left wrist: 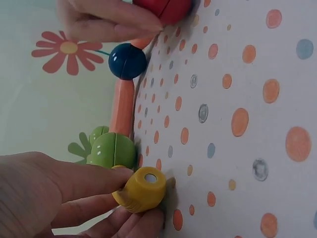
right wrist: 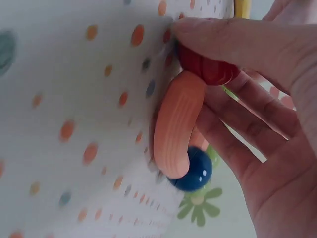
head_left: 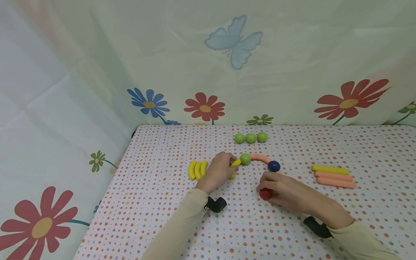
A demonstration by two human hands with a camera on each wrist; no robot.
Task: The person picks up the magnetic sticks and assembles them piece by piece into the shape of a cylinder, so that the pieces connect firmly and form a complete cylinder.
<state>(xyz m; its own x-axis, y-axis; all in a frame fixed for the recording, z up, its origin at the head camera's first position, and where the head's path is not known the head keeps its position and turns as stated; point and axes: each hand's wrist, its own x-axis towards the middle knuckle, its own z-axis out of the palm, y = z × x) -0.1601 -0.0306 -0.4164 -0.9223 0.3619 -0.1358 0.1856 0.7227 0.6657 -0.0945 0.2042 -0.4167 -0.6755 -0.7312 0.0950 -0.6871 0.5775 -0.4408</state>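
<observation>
In the head view my left hand pinches a curved yellow rod, its middle partly hidden by fingers. The left wrist view shows the rod's end with a pale round disc in it. This rod meets a green ball, which joins a curved peach rod and then a dark blue ball. A second curved peach rod runs from the blue ball towards my right hand. Thumb and fingers of that hand grip a red ball right at the rod's end.
Several curved yellow rods lie left of my left hand. Three green balls stand in a row further back. On the right lie a straight yellow rod and two peach rods. A floral curtain hangs behind the dotted table.
</observation>
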